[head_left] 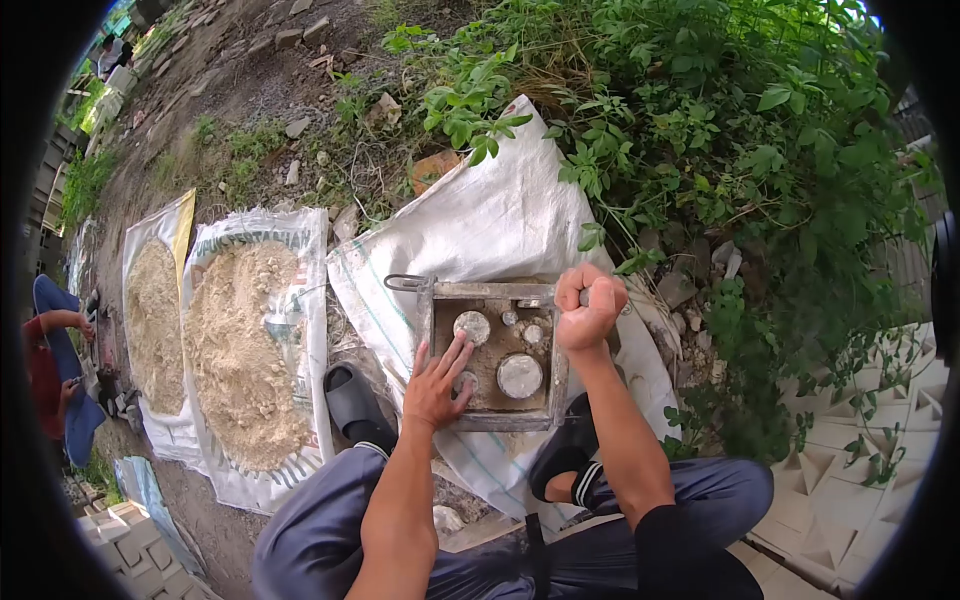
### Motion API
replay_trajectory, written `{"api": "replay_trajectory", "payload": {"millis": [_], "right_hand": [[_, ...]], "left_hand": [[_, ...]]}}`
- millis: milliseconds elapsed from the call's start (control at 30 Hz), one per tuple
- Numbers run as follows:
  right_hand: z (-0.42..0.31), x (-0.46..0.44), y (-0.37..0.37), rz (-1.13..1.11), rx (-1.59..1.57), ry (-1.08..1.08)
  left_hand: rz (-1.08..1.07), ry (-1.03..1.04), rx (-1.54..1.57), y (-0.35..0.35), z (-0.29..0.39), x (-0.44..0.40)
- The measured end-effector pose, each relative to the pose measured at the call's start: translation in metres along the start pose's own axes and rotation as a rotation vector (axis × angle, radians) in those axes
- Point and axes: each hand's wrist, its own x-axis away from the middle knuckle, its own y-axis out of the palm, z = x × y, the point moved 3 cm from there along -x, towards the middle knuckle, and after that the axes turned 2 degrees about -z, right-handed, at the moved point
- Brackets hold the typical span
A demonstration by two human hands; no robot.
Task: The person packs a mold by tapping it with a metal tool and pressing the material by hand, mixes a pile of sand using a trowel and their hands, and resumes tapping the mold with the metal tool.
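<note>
A rectangular grey frame (427,345), like a moulding box, lies on a white woven sack (500,215) between my feet. Brownish sand (492,362) fills its inside, with several round pale discs set in it, among them a large disc (520,376) and an upper-left disc (472,328). My left hand (436,388) reaches over the left side, fingers spread, fingertips at the upper-left disc. Another disc lies partly hidden beside its thumb. At the frame's upper right corner my right hand (590,308) is closed in a fist. A bit of grey shows in it, too little to name.
Two opened sacks of pale powder, a nearer heap (245,350) and a farther heap (155,325), lie to the left. A person (60,370) sits at the far left edge. Leafy plants (690,130) grow at upper right. Patterned pale tiles (850,450) are at lower right.
</note>
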Motion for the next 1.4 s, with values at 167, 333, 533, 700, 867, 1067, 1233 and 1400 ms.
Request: {"api": "replay_trajectory", "payload": {"millis": [167,333,533,700,867,1067,1233,1400], "right_hand": [[-0.052,0.002,-0.002,0.131,-0.167,-0.051],[-0.016,0.004,0.011,-0.076,0.054,-0.067],[-0.023,0.009,-0.006,0.095,-0.183,-0.007],[-0.032,-0.012,-0.006,0.028,-0.067,0.117],[0.004,0.015,-0.001,0.011,-0.133,0.006],[-0.061,-0.008,-0.017,0.088,-0.350,0.015],[-0.007,-0.001,-0.004,-0.001,-0.044,-0.056],[-0.045,0.020,-0.011,0.174,-0.317,-0.124]], "left_hand": [[-0.027,-0.015,-0.022,0.005,-0.002,0.001],[-0.026,-0.012,-0.026,0.006,-0.001,0.002],[-0.017,-0.014,-0.019,0.002,0.000,0.002],[-0.006,-0.008,-0.034,0.007,-0.003,0.002],[0.004,0.005,-0.019,0.003,-0.005,0.006],[-0.011,-0.018,-0.029,0.006,-0.003,0.002],[-0.025,-0.013,-0.034,0.004,-0.001,-0.001],[-0.019,-0.009,-0.039,0.006,-0.001,0.001]]}}
